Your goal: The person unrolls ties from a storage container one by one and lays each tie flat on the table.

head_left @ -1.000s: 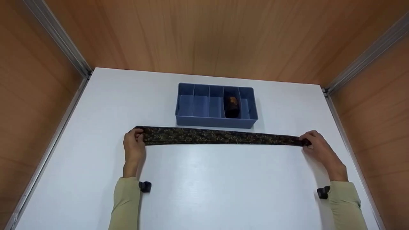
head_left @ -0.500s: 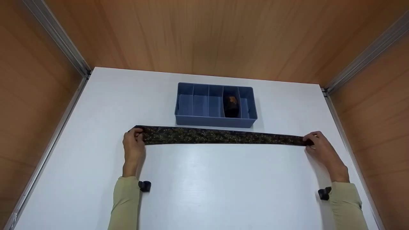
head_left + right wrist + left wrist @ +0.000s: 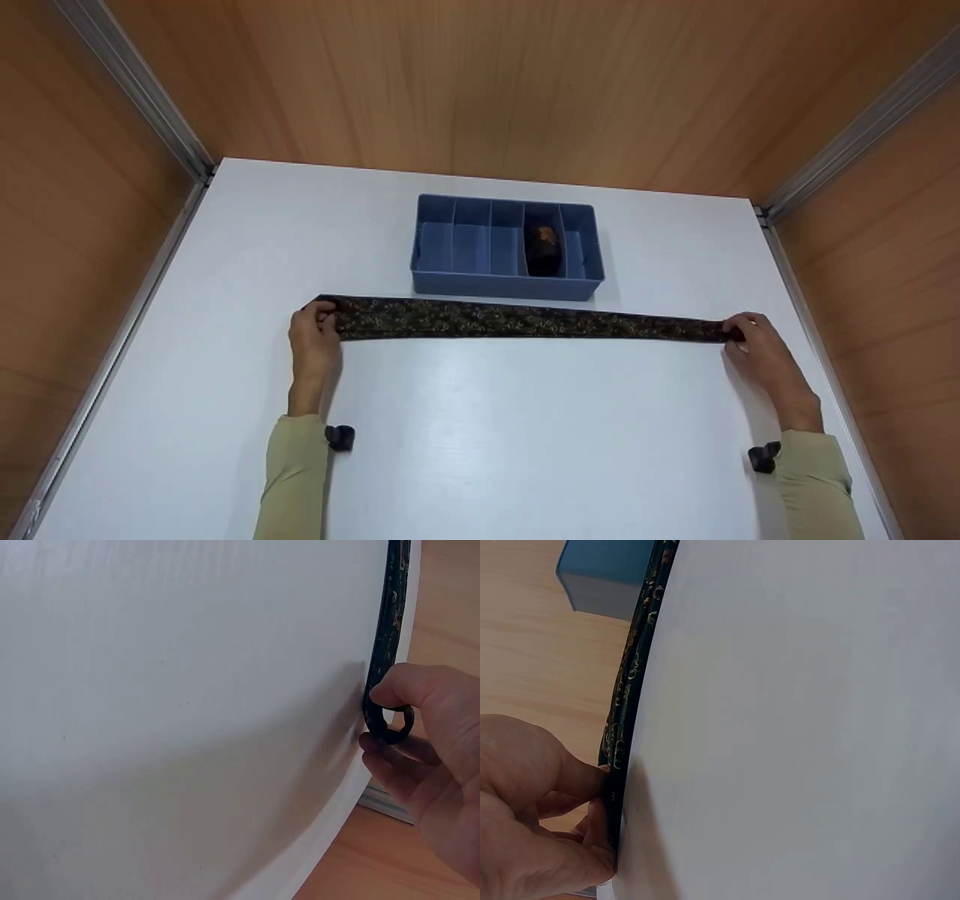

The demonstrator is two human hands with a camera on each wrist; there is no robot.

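A dark necktie [image 3: 480, 320] with a gold floral pattern lies stretched out sideways in the head view, wider at the left and narrower toward the right. My left hand [image 3: 313, 345] pinches its wide end between thumb and fingers, also visible in the left wrist view, where the tie [image 3: 634, 664] appears edge-on. At the narrow end, my right hand [image 3: 769, 364] holds the tie between thumb and fingertips. The right wrist view shows that end curled into a small loop [image 3: 386, 737] by the fingers.
Behind the tie stands a blue box [image 3: 506, 287] split into several compartments. A dark roll with an orange patch [image 3: 543, 251] sits in its second compartment from the right. Wood-grain panels [image 3: 480, 90] enclose the white table [image 3: 525, 435] at the back and sides.
My right hand has moved slightly to the right, and more of the tie's narrow end now lies straight to its left. The left hand and the box have stayed in place.
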